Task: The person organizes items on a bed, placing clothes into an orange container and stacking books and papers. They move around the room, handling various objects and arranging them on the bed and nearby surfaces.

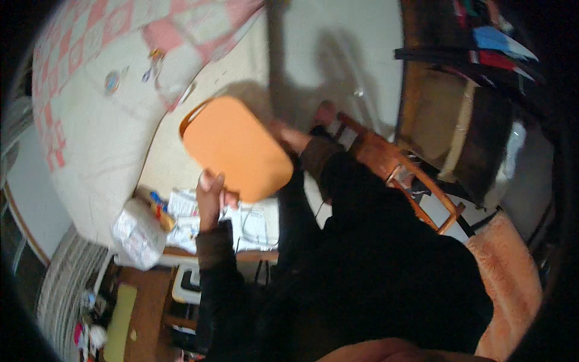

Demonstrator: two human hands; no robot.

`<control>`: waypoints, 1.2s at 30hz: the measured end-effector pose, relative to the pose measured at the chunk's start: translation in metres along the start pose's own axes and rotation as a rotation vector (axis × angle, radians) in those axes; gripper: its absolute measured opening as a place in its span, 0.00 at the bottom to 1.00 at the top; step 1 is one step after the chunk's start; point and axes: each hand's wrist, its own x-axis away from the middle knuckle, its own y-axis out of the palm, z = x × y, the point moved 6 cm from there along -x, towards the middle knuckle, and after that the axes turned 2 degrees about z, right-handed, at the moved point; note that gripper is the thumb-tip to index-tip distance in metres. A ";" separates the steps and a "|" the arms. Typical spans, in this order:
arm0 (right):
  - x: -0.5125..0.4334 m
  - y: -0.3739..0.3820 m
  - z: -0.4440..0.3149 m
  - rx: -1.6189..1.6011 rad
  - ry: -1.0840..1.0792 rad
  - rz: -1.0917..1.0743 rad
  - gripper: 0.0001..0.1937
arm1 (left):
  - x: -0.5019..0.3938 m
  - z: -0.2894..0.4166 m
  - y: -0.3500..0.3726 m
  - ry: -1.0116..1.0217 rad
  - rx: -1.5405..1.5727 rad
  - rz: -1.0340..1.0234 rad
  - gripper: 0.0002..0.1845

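Observation:
An orange plastic container [235, 149], seemingly a bin or basket, is tilted in front of me over a cream surface [169, 140]. Its broad smooth face points up at me, and a handle slot shows at its upper-left end. My left hand [211, 197] grips the near-left edge, thumb raised and fingers partly hidden beneath. At the opposite long edge, my right hand [291, 137] has its fingertips against the side; they are blurred and partly out of sight. What the container may hold is hidden.
A pink-and-white checked quilt [122, 27] covers the left side. Papers [255, 224] and a white plastic-wrapped bundle [138, 235] lie near my left forearm. To the right are a wooden chair [375, 154], a cardboard box [427, 117] and my bare foot [325, 112] on the floor.

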 end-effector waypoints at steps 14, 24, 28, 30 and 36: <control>0.250 -0.062 -0.217 -0.065 -0.504 0.399 0.27 | 0.052 0.123 0.252 0.287 -0.164 -0.550 0.09; 0.393 -0.085 -0.295 0.091 -0.749 0.737 0.27 | 0.125 0.208 0.423 0.538 -0.533 -0.859 0.16; 0.414 -0.087 -0.302 -0.057 -0.781 0.843 0.27 | 0.118 0.240 0.469 0.615 -0.548 -0.983 0.15; 0.417 -0.086 -0.311 -0.100 -0.796 0.892 0.27 | 0.119 0.255 0.490 0.592 -0.501 -1.099 0.16; 0.400 -0.084 -0.341 -0.160 -0.833 0.972 0.27 | 0.125 0.294 0.525 0.747 -0.738 -1.135 0.21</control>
